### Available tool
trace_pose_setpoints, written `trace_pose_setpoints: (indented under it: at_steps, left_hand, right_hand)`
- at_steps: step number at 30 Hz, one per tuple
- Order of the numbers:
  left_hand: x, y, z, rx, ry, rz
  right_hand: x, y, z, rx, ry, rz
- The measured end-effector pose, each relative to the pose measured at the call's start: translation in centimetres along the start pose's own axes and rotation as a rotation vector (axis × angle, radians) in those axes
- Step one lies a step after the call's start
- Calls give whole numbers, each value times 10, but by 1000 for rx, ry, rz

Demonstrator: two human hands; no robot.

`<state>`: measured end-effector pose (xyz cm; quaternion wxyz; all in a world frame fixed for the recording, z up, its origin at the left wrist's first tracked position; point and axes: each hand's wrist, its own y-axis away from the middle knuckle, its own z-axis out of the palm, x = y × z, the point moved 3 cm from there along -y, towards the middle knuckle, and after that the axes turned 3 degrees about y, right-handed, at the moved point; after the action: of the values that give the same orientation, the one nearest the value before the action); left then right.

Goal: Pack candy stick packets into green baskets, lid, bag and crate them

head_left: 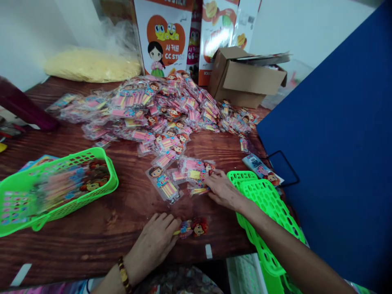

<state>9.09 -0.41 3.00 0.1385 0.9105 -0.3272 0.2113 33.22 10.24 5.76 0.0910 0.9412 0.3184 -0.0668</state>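
Note:
Near the table's front edge, my left hand (156, 237) is closed around the end of a small clear packet (191, 228) with yellow sticks and a red-haired cartoon figure; whether several packets are stacked there I cannot tell. Farther forward and to the right, my right hand (222, 190) has its fingers curled on the edge of some loose packets (196, 173) with pink and yellow sticks. Its fingertips are partly hidden. Just left of these lies a single packet (167, 185) with a dark-haired cartoon figure and yellow sticks.
A large heap of packets (165, 106) covers the table's back. On the left stands a green basket (112, 171) holding packets. Stacked green baskets (266, 200) sit under my right forearm. Behind are an open cardboard box (251, 77), printed cartons (165, 41) and a blue panel (330, 143).

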Motion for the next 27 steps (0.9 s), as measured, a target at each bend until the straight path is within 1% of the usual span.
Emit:
trace_pose_setpoints:
  at_steps: [2, 4, 7, 8, 10, 12, 14, 16, 18, 23, 25, 27]
  left_hand:
    - [-1, 0, 1, 11, -11, 0]
    - [-1, 1, 2, 15, -17, -4]
    - [-2, 0, 2, 8, -12, -12]
    - [-1, 0, 2, 3, -11, -14]
    - [-1, -1, 1, -11, -12, -17]
    - [-1, -1, 1, -21, -9, -18]
    - [-1, -1, 1, -16, -3, -16]
    - [-1, -1, 1, -3, 2, -15]
    - [-1, -1, 1, 3, 5, -10]
    - [-1, 0, 1, 10, -1, -5]
    - [-2, 0, 1, 19, 4, -9]
    - [-1, 0, 1, 26, 14, -6]
  right_hand:
    - [9, -8, -3, 11, -106, 68]
    - [21, -21, -4, -16, -138, 156]
    - [30, -35, -2, -125, -38, 226]
    - [29, -37, -2, -128, 10, 236]
    - [24, -34, -3, -62, 90, 239]
    - [15, -27, -3, 12, 140, 204]
    - [9, -19, -1, 36, 148, 165]
    - [9, -16, 2, 29, 100, 172]
    - [15, -17, 4, 4, 12, 223]
    - [32, -31, 7, -117, -124, 358]
    - [32, -31, 7, -103, -119, 370]
    - [26, -27, 5, -50, -73, 340]
